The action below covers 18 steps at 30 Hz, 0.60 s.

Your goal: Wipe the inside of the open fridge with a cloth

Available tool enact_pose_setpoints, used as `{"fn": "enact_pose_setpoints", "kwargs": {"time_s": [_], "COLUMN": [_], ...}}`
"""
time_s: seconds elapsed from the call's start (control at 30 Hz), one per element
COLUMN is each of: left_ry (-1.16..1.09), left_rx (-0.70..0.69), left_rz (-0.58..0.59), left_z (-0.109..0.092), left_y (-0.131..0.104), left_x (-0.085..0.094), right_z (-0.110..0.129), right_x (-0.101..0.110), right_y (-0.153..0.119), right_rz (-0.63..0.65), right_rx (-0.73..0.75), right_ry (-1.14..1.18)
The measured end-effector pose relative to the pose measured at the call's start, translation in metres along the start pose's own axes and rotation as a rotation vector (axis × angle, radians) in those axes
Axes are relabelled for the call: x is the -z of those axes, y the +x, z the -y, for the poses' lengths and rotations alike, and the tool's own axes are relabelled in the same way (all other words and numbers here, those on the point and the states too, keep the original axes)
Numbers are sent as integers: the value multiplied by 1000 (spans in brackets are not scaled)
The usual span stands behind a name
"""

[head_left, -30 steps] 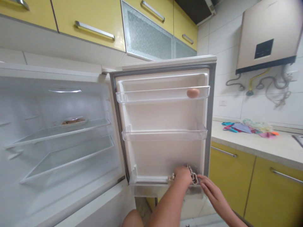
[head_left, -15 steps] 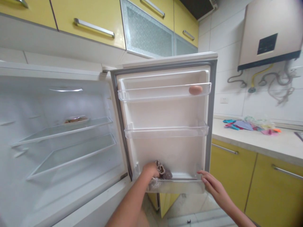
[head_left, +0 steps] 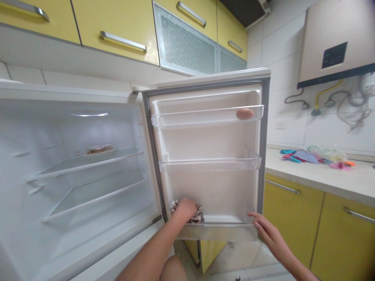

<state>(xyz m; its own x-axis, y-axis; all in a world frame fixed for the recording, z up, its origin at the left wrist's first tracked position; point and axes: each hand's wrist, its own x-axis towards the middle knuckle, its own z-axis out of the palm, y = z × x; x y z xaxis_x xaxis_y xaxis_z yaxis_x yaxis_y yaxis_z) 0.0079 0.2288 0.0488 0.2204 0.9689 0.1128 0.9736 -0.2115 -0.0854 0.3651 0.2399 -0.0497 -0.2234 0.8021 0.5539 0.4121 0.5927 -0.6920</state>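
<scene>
My left hand is closed on a brown and white patterned cloth in the left part of the lowest door shelf. Part of the cloth lies under and behind the hand. My right hand rests at the right end of that shelf, fingers apart and holding nothing. The fridge door stands wide open. A brown egg sits at the right of the top door shelf.
Inside the fridge at left, a wrapped tray of food is on the upper glass shelf. Colourful cloths lie on the counter at right. Yellow cupboards hang above, and a water heater is on the wall.
My left hand has shifted within the lowest door shelf, and the cloth now spreads on both sides of it, further left. My right hand stays at the shelf's end. The view has shifted slightly.
</scene>
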Motion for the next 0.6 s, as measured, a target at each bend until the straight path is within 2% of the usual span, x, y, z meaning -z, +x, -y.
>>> {"fn": "enact_pose_setpoints", "kwargs": {"time_s": [0.1,0.23,0.3,0.37,0.5,0.53,0.6], "left_ry": [9,-104,-210,-374,-892,-1016,-1236], "left_rx": [-37,-5,63,208,742,836,938], "left_rz": [-60,-275,-406,-565,-916,-963,-1009], "left_z": [9,19,21,19,3,-3,-16], "left_y": [-10,-24,-31,-38,-44,-44,-45], "left_x": [22,57,66,66,44,38,29], "right_z": [-4,-8,-9,-11,-15,-17,-19], "right_x": [-2,-5,-7,-9,-12,-13,-14], "right_y": [-1,-3,-4,-4,-5,-5,-5], "right_rz": [-2,-22,-32,-39,-59,-65,-75], "right_rx": [0,7,6,6,5,5,7], "right_ry": [6,21,32,44,62,62,58]}}
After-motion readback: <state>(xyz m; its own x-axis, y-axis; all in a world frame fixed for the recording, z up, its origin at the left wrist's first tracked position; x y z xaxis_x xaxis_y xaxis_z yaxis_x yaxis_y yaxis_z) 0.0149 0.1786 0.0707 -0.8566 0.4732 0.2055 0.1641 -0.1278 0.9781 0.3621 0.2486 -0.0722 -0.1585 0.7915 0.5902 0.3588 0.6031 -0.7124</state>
